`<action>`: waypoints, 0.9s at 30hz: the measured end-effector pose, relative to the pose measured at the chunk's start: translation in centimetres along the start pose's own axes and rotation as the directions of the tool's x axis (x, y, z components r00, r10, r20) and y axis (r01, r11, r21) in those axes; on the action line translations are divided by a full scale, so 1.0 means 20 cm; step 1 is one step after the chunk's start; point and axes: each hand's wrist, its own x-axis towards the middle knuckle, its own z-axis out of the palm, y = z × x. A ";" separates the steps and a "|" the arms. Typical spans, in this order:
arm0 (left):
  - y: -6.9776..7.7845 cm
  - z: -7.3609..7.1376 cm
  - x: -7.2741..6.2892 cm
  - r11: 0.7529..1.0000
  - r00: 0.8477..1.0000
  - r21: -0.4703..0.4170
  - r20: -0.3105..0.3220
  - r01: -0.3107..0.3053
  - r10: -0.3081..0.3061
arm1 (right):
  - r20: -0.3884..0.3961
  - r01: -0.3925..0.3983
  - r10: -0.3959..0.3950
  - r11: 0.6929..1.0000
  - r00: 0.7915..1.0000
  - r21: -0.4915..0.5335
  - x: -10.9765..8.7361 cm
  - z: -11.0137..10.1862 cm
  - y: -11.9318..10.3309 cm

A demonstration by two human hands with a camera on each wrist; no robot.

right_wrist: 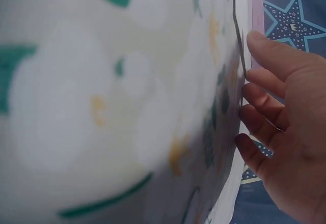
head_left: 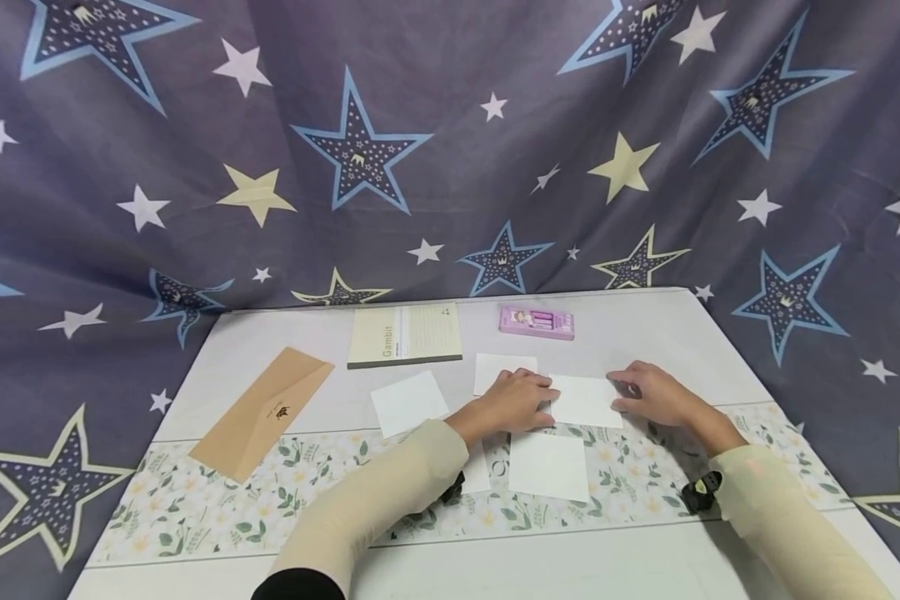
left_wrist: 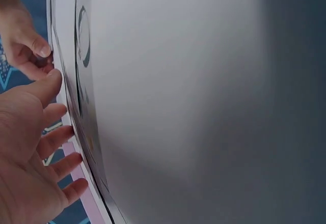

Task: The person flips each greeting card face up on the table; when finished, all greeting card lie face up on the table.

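Several white square paper sheets lie on the table. My left hand rests, palm down, at the left edge of one sheet, its fingertips spread over the edge. At that sheet's right edge, my right hand touches with thumb and forefinger set apart. Other sheets lie around it: one behind, one in front, one to the left, and one partly hidden under my left forearm. In the right wrist view, the right hand's fingers lie loosely bent along the tabletop.
A notebook marked Gambit and a purple box lie towards the back. On the left is a brown paper envelope. A floral strip crosses the white table, and a starry curtain hangs behind it.
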 end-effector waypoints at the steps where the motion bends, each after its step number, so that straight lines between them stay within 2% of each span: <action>1: 0.00 0.00 0.00 1.000 1.000 0.010 0.004 0.008 -0.008 | 0.000 -0.004 0.004 1.000 1.000 0.000 0.00 0.00 0.00; 6: 0.02 0.01 0.02 0.999 0.999 0.034 0.015 0.043 -0.043 | -0.002 -0.025 0.025 1.000 1.000 0.007 0.00 0.01 0.01; 13: 0.03 0.00 0.03 0.996 0.997 0.055 0.018 0.071 -0.073 | -0.044 0.004 -0.004 1.000 0.999 0.005 0.00 0.02 0.02; 27: 0.04 -0.01 0.04 0.995 0.997 0.065 0.014 0.069 -0.070 | -0.059 -0.066 0.074 0.988 0.996 0.138 0.02 0.02 0.00</action>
